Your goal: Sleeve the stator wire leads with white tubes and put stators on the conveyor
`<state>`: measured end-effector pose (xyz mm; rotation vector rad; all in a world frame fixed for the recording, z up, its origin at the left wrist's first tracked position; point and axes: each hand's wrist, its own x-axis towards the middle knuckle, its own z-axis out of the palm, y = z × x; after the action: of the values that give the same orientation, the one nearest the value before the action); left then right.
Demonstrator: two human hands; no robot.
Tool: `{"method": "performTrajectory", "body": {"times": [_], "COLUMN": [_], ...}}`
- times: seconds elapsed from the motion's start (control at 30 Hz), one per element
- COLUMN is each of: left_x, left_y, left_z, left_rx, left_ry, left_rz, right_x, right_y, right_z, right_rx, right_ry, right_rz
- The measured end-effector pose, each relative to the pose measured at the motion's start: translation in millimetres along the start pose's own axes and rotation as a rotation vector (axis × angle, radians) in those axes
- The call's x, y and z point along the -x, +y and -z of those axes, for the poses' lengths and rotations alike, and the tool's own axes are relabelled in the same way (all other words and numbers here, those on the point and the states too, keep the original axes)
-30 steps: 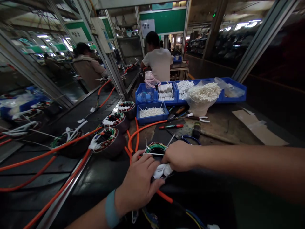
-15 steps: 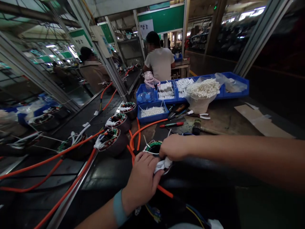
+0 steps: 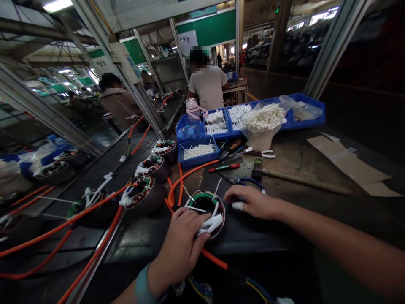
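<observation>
stator point(image 3: 203, 196) — left hand point(image 3: 182, 242) grasping its white sleeves point(image 3: 212, 223) — right hand point(image 3: 248, 201) beside it, loosely parted

Dim in here! A ceiling lamp point(image 3: 58, 5) glares upper left, yet the tabletop point(image 3: 291, 158) sits murky, weak light just catching the left fingers point(image 3: 182, 220). Wide-angle stretch tilts the metal posts point(image 3: 336, 48); far right sinks into near-black.

Factory workshop: wire-wound rings point(image 3: 206, 195), blue parts bins point(image 3: 308, 121), metal frames point(image 3: 336, 50), people point(image 3: 207, 86) at benches point(image 3: 236, 88).
</observation>
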<state>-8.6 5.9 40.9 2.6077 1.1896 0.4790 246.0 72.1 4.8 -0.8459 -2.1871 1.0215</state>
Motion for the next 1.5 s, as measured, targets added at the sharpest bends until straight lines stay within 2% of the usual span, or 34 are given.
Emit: {"method": "performTrajectory", "body": {"times": [0.17, 0.27, 0.4, 0.53, 0.67, 0.77, 0.97, 1.17, 1.23, 1.33, 1.4, 1.5], "left_x": [-10, -13, -11, -9, -7, -6, -5, -4, -5, -4, -4, -4], "left_y": [10, 13, 12, 12, 11, 9, 5, 3, 3, 3, 3, 3], "left_z": [2.9, -3.7, -11.7, -13.9, -15.3, -17.0, -19.3, -22.0, -22.3, -21.7, -21.4, -21.9], "left_rx": [-0.009, 0.022, 0.043, 0.022, -0.026, -0.041, -0.03, -0.048, -0.048, -0.042, -0.036, -0.018], "left_ry": [-0.074, -0.03, 0.042, 0.08, 0.078, 0.088, 0.12, 0.16, 0.147, 0.139, 0.14, 0.134], "left_rz": [0.119, 0.182, 0.17, 0.126, 0.099, 0.072, 0.043, 0.027, 0.041, 0.05, 0.052, 0.046], "right_x": [-10, -20, -30, -37, -43, -48, -51, -49, -50, -49, -43, -28], "right_y": [3, 0, -1, -3, -10, -17, -26, -40, -43, -41, -33, -17], "right_z": [-14, -16, -15, -4, 10, 17, 18, 3, 3, 8, 11, 5], "right_rx": [-0.176, -0.266, -0.301, -0.016, 0.407, 0.601, 0.725, 0.762, 0.738, 0.582, 0.451, 0.309], "right_ry": [0.065, 0.045, -0.002, -0.079, -0.161, -0.236, -0.275, -0.336, -0.368, -0.422, -0.346, -0.127], "right_rz": [0.219, 0.204, 0.19, 0.359, 0.435, 0.474, 0.556, 0.687, 0.669, 0.59, 0.51, 0.415]}}
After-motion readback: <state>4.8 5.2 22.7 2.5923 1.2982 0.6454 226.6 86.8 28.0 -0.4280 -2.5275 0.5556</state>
